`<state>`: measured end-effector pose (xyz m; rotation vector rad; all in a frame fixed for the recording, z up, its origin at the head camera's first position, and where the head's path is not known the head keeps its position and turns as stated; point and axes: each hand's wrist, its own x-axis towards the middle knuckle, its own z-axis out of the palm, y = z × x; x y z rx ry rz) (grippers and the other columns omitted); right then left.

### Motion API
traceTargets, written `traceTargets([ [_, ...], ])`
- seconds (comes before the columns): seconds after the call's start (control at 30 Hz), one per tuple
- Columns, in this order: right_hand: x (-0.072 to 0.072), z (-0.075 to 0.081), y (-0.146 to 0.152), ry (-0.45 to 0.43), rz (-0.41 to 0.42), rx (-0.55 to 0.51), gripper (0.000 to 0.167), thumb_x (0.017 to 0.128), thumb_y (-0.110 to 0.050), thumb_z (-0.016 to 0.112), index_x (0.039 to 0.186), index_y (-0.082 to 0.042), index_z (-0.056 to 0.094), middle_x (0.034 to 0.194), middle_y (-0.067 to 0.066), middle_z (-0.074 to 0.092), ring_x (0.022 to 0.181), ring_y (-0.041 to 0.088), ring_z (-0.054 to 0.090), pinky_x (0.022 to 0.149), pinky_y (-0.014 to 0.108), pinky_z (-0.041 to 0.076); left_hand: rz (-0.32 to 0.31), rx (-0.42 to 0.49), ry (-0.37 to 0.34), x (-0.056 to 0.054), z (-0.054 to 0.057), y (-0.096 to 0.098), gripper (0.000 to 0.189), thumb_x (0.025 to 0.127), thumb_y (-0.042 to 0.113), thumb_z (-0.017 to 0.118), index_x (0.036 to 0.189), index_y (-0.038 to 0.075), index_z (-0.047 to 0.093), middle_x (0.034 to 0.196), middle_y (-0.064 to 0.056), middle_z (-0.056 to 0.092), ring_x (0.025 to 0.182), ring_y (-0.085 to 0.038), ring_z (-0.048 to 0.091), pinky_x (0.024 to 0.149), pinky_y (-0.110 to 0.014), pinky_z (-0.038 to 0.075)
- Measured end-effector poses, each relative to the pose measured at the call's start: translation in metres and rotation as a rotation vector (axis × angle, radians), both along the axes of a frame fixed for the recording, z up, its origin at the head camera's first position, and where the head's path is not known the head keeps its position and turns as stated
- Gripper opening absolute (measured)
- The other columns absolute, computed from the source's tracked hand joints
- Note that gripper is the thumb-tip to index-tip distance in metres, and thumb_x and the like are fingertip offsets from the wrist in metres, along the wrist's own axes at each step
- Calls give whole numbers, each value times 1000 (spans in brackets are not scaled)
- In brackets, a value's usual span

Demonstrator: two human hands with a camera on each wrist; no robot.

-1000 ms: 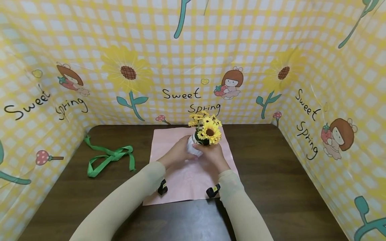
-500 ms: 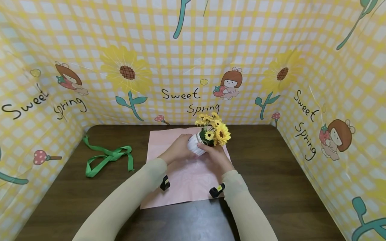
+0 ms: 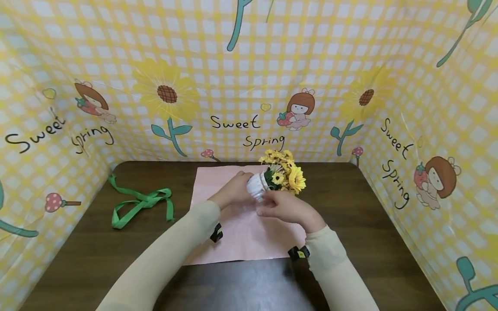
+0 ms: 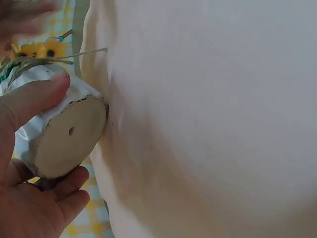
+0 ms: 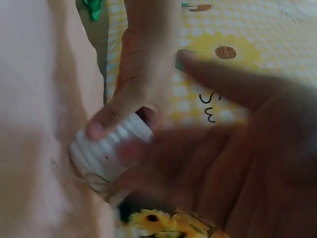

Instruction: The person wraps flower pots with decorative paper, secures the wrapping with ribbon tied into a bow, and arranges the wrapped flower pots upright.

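A white ribbed flowerpot (image 3: 256,186) is tilted with its yellow artificial flowers (image 3: 296,179) leaning to the right, over a pink sheet (image 3: 245,242). My left hand (image 3: 233,190) grips the pot from its left side. In the left wrist view the thumb lies along the wall, fingers under the other side, and the round beige base (image 4: 74,134) with a small hole faces the camera. Twine (image 4: 34,62) circles the rim, one loose end sticking out. My right hand (image 3: 289,206) is in front of the flowers, blurred in the right wrist view, fingers extended and thumb spread away.
A green ribbon (image 3: 144,202) lies loosely looped on the dark wooden table (image 3: 346,216), left of the sheet. Yellow checked cloth (image 3: 233,77) with printed flowers and figures walls in the back and both sides.
The flowerpot has shifted right and tipped further, flowers swinging rightward. My right hand has let go of the pot's rim and moved right and toward the body. My left hand keeps its hold.
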<state>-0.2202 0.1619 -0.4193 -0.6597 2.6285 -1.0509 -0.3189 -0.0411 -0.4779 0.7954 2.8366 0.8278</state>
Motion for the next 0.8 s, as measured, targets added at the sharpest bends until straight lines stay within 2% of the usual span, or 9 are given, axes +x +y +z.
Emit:
traceTargets([
  [0.1,-10,11,-8,237,102,-31,51,98,-30,70,143,-8,57,137,10,63,126,26,60,106,44,49,-19,0,-6,-2,5,1,68,79,40,87,138,16,62,119,0,66,109,-18,54,100,-39,49],
  [0.17,-22,12,-13,372,93,-19,55,99,-26,70,148,-8,52,146,10,56,135,28,53,112,46,44,-35,-1,-17,-3,7,3,76,75,36,91,141,16,60,122,-1,65,111,-19,55,100,-40,49],
  [0.23,-33,10,-15,440,55,50,58,98,-21,71,149,-7,50,149,11,52,138,29,50,114,45,42,-45,-11,-34,-4,8,5,87,70,33,94,146,13,55,127,-4,63,114,-21,56,103,-40,49],
  [0.3,-43,6,-17,433,35,151,61,96,-14,72,151,-3,47,151,15,49,139,31,49,115,45,41,-51,-39,-37,-5,8,8,93,69,31,94,148,8,52,133,-8,60,118,-24,56,106,-40,47],
  [0.4,-52,-1,-17,370,36,332,73,89,-8,76,153,2,41,155,19,43,142,34,45,118,45,38,-52,-75,-49,-6,6,12,99,69,31,94,150,3,47,137,-13,56,121,-28,58,109,-41,46],
  [0.47,-55,-7,-18,369,52,434,77,86,-8,78,152,5,41,154,21,44,142,36,45,118,45,37,-68,-76,-55,-8,5,12,99,69,31,95,151,4,46,138,-13,56,122,-28,57,110,-42,46],
  [0.53,-56,-13,-19,405,57,517,79,85,-17,83,149,6,44,149,21,50,138,35,49,118,44,38,-92,-76,-56,-9,5,13,98,70,34,94,151,7,47,138,-11,57,122,-27,57,109,-41,46],
  [0.63,-57,-18,-21,455,41,578,77,83,-28,85,143,7,50,137,20,58,128,34,56,114,43,42,-125,-83,-50,-11,6,14,94,71,36,94,150,9,49,138,-7,60,124,-24,55,110,-39,44],
  [0.8,-56,-19,-22,411,-43,583,74,79,-32,86,137,3,55,123,17,63,111,32,63,102,44,51,-132,-108,-50,-11,9,18,94,68,29,96,146,5,50,137,-9,59,124,-25,55,112,-40,43],
])
